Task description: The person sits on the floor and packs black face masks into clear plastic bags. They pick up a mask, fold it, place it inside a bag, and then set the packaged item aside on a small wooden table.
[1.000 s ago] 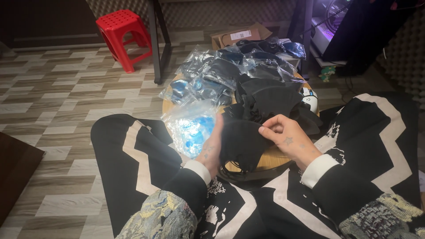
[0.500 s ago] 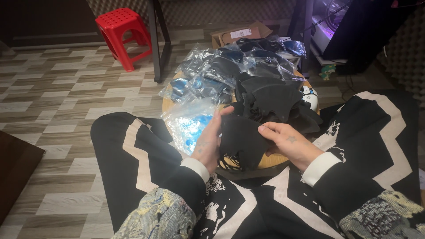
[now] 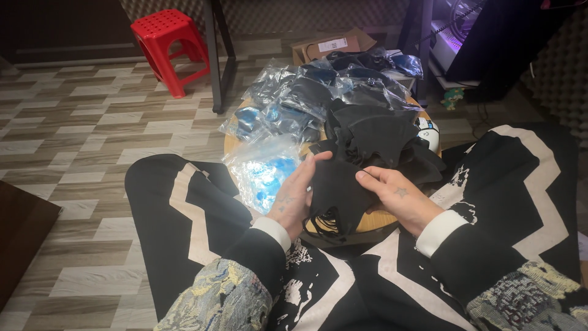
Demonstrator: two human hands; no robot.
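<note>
Gripping black mask (image 3: 335, 190) between left hand (image 3: 295, 197), right hand (image 3: 399, 197).

Black face mask (image 3: 335, 193), red stool (image 3: 166, 38), blue packets in clear bag (image 3: 264, 171), black-and-white zigzag trousers (image 3: 184, 202)

A home room: wood-pattern floor (image 3: 79, 122), red plastic stool (image 3: 168, 46), foam-padded wall (image 3: 563, 67).
</note>
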